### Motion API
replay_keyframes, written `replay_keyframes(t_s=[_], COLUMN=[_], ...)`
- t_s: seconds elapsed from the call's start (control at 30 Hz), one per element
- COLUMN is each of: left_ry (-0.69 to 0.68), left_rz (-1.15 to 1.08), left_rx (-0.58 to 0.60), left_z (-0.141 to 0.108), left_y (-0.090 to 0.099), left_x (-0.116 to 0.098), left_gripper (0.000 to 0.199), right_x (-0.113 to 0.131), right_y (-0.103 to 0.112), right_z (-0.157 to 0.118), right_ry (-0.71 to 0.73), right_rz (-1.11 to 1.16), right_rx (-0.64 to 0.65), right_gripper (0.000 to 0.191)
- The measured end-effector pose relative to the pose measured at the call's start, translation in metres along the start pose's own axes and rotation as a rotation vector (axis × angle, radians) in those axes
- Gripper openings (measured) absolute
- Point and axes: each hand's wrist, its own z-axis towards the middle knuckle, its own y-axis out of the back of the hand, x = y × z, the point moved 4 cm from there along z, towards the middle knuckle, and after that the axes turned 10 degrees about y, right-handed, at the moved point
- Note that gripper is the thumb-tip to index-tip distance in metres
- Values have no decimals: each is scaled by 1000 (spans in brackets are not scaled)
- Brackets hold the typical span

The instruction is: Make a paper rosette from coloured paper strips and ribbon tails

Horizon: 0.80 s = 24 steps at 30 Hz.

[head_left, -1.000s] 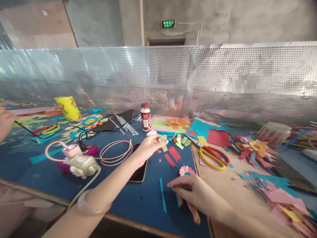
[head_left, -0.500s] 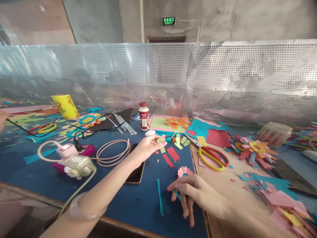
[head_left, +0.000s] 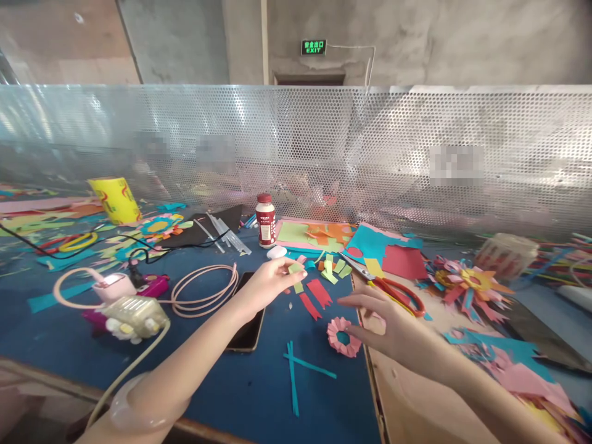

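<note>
Fingers near pink rosette, beside scissors.

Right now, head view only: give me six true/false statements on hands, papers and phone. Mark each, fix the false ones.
1. The left hand pinches a green paper piece. True.
2. The right hand is clenched in a fist. False: it is open, thumb and forefinger apart.
3. The pink paper ring lies to the right of the crossing blue strips. True.
4. The left hand holds the pink paper ring. False: the ring lies on the tabletop, close to the right hand.
5. The left forearm hides part of the phone. True.
6. The phone lies to the right of the pink paper ring. False: it lies to the left.
</note>
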Motion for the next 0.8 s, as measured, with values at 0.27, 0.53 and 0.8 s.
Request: replay_keyframes(t_s=[0.27,0.53,0.8], left_ry=[32,32,69], left_rz=[-9,8,67], left_rx=[35,82,297], left_z=[-3,-2,-11], left_y=[-1,-4,-17], left_x=[-6,-5,-6], left_gripper=[29,35,37], right_x=[-37,-22,-23], right_y=[-21,-16,-3], right_z=[-2,3,5], right_ry=[14,-115,-204], right_rz=[-267,100,538], right_rx=[70,-29,-314], right_gripper=[30,11,26])
